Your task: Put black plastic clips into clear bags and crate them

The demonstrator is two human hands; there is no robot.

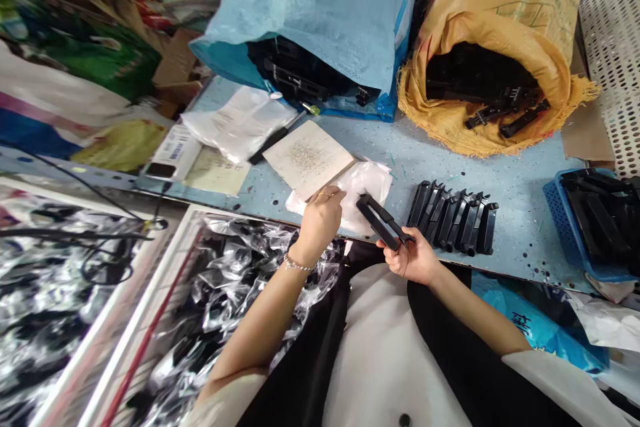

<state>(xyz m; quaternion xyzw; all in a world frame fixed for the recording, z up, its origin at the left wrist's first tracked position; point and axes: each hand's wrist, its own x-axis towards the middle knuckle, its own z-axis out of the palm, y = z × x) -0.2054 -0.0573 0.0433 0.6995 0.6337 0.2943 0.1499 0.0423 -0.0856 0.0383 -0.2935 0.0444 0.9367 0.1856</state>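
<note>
I note the right hand [413, 257] gripping a black plastic part [381, 221]; the left hand [320, 221] curls beside a pad [277, 154], its grip I cannot tell.

Cam's on my head, looking fwd & down. Close view: L hand [320, 221], R hand [413, 259], worktop [525, 227] beyond.

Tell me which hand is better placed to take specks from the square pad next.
Probably the left hand: it is near the square pad, while the right hand holds a black part.
</note>
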